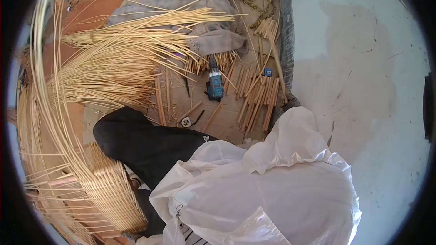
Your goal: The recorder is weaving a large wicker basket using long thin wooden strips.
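Note:
A partly woven wicker basket (113, 195) lies at the lower left, its long unwoven rods fanning out to the left and up. At the lower edge, close beside the basket's bottom end, a small part of what looks like my left hand (131, 235) shows; its fingers cannot be made out. My right hand is not in view. White cloth (272, 190) of my clothing fills the lower middle and hides much there. My leg in black trousers (131, 140) is bent beside the basket.
Ahead lie a big bundle of thin rods (109, 72), a blue-black cordless drill (214, 81), a tape measure (186, 121), a blue tape measure (268, 71) and several cut sticks (256, 102). Grey cloth (218, 41) lies behind. A pale wall (359, 63) stands at the right.

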`<state>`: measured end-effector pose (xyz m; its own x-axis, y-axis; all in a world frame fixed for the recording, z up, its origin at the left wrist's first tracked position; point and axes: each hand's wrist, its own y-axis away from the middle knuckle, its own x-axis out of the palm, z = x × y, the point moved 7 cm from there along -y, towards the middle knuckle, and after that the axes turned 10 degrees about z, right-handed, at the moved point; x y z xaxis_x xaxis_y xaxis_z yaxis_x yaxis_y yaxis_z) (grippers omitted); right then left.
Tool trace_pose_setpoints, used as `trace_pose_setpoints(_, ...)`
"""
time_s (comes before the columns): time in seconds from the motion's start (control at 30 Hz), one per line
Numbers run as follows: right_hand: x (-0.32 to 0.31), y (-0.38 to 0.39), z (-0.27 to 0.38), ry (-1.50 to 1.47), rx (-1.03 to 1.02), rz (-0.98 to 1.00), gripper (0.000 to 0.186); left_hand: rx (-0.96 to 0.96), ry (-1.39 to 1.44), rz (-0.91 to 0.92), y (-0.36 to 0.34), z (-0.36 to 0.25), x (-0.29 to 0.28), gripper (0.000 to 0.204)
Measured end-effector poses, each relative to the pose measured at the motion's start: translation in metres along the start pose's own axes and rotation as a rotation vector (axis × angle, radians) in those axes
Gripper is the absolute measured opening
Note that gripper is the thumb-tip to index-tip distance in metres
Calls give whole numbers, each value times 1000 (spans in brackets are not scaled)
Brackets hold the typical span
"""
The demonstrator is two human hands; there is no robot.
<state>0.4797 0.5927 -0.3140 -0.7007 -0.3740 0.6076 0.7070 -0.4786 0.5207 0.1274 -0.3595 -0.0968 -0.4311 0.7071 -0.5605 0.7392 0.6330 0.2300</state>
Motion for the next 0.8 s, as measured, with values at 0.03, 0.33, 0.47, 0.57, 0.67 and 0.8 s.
trace_pose_setpoints(0.03, -15, -2, -6, 9, 2, -41, 30, -3, -18, 2, 0, 0, 3, 55)
trace_pose_setpoints(0.33, 4, -65, -93, 663, 323, -181, 44, -4, -105, -1, -2, -9, 22, 56)
trace_pose_setpoints(0.47, 58, -96, -116, 847, 343, -151, 44, -7, -121, 13, -4, -10, 36, 56)
trace_pose_setpoints(0.57, 76, -113, -117, 858, 336, -130, 43, -6, -136, 26, -9, -6, 46, 57)
trace_pose_setpoints(0.67, 84, -120, -112, 843, 337, -116, 43, -8, -147, 42, -13, 6, 52, 57)
trace_pose_setpoints(0.8, 80, -114, -110, 793, 357, -94, 42, -13, -168, 59, -16, 15, 62, 58)
